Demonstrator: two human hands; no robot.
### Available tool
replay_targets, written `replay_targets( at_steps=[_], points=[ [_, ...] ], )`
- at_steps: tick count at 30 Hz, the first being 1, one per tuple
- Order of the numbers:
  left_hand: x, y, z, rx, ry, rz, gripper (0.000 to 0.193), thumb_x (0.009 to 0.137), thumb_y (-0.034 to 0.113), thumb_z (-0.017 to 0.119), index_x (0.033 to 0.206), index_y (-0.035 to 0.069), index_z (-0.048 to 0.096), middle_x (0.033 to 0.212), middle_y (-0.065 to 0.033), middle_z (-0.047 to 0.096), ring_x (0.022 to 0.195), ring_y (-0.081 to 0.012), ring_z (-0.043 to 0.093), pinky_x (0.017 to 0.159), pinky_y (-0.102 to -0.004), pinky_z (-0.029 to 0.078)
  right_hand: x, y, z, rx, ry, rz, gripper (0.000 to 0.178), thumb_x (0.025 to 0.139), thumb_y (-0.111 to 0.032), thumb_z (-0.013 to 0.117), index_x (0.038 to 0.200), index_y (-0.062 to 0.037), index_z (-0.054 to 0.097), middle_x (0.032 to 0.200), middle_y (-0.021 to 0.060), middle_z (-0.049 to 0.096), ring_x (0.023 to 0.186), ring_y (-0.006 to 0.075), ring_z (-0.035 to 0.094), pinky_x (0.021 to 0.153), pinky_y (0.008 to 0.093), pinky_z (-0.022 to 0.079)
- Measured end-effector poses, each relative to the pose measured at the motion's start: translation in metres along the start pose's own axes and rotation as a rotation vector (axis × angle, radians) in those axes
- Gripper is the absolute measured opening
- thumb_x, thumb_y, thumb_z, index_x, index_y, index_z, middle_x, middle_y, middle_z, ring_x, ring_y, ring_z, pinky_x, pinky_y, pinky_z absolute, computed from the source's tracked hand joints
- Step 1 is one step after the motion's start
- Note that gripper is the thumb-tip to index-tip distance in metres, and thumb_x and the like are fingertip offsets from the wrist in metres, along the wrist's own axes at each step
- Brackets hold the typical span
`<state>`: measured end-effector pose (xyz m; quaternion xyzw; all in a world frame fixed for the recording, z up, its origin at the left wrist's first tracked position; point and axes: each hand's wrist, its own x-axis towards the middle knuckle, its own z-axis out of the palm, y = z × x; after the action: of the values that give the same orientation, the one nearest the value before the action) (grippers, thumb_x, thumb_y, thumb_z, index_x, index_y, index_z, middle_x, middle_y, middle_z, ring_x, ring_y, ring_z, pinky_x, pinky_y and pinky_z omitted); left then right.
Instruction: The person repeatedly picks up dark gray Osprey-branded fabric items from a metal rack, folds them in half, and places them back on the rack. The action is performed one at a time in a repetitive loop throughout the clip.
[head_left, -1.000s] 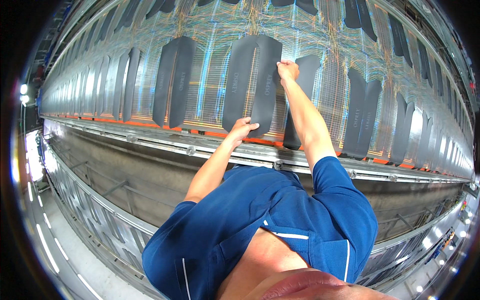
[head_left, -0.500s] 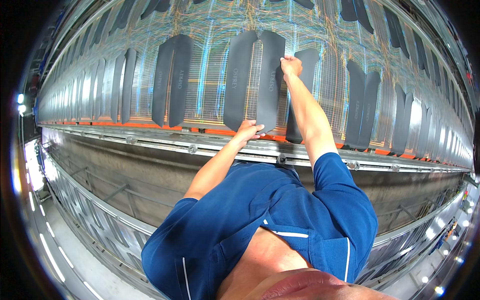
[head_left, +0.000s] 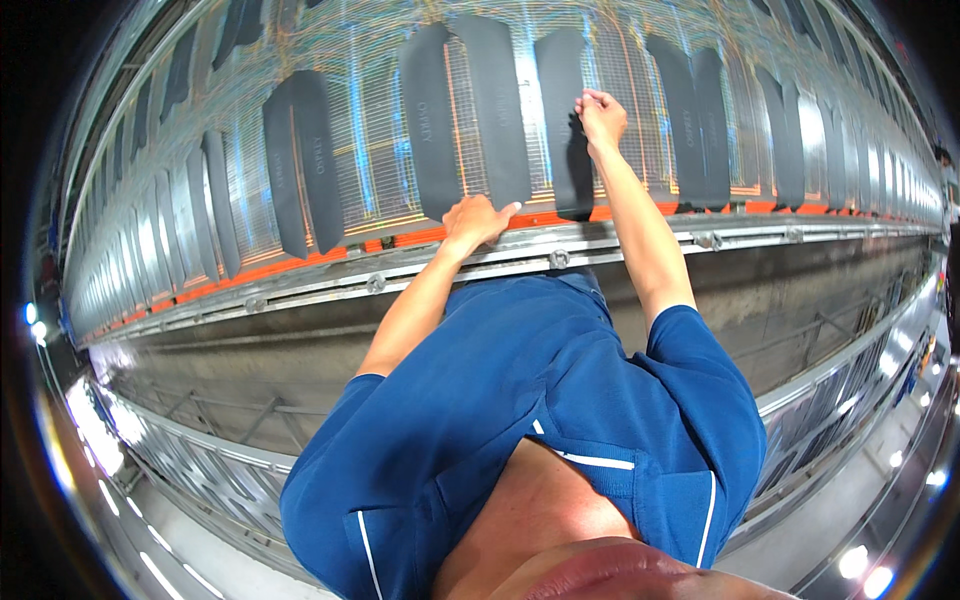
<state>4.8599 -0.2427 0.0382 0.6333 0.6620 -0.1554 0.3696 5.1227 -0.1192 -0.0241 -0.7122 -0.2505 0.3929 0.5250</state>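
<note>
Long dark grey flat panels with angled ends lie in pairs on a shiny, finely lined surface. My left hand [head_left: 478, 220] is at the near end of the left panel [head_left: 430, 125] of the middle pair, palm down, its thumb stretched out to the right. The thumb tip lies by the near end of the right panel [head_left: 495, 115]. My right hand [head_left: 602, 122] is at the right edge of a neighbouring panel [head_left: 562, 130], which has a dark shadow on it. The right fingers are curled and bunched together; anything between them is hidden.
An orange strip [head_left: 390, 243] and a metal rail [head_left: 480, 262] with round fittings run along the near edge. Another pair of panels includes a dark grey panel [head_left: 285, 170] on the left. Below lies a trough [head_left: 240, 345], with a further metal frame [head_left: 200, 432] behind me.
My right hand has moved from the upper right edge of the middle pair's right panel to the neighbouring panel. My left hand's thumb has spread. The whole view has shifted.
</note>
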Motion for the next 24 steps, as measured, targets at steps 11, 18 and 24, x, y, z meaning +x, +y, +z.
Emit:
replay_targets(
  at_steps=[11,18,24],
  points=[
    [0.025,0.096,0.06,-1.002,-0.124,-0.086,0.052,0.089,0.024,0.079,0.129,-0.003,0.06,0.094,-0.01,0.074,0.066,-0.0142,0.068,0.058,-0.0287,0.05,-0.016,0.036,-0.182,0.123,-0.114,0.294,0.019,0.101,-0.002,0.058,0.117,0.0005,0.069,0.096,0.0128,0.075,0.075,0.0126,0.07,0.063,0.0225,0.057],
    [0.03,0.127,0.076,-1.027,0.11,-0.286,0.035,0.09,0.034,0.08,0.078,0.001,0.072,0.068,-0.0025,0.061,0.053,-0.0107,0.047,0.05,-0.0302,0.038,-0.019,0.029,-0.211,0.132,-0.378,0.45,0.022,0.1,-0.004,0.058,0.119,-0.0003,0.069,0.098,0.0119,0.075,0.078,0.0113,0.07,0.067,0.0224,0.058],
    [0.03,0.151,0.064,-1.169,-0.127,-0.434,0.025,0.092,0.027,0.078,0.091,0.004,0.069,0.075,-0.0009,0.062,0.049,-0.0055,0.038,0.042,-0.0235,0.025,-0.006,0.03,-0.213,0.106,-0.537,0.522,0.022,0.1,-0.004,0.057,0.118,0.0001,0.069,0.097,0.0126,0.075,0.076,0.0113,0.069,0.065,0.0222,0.057]
  ],
)
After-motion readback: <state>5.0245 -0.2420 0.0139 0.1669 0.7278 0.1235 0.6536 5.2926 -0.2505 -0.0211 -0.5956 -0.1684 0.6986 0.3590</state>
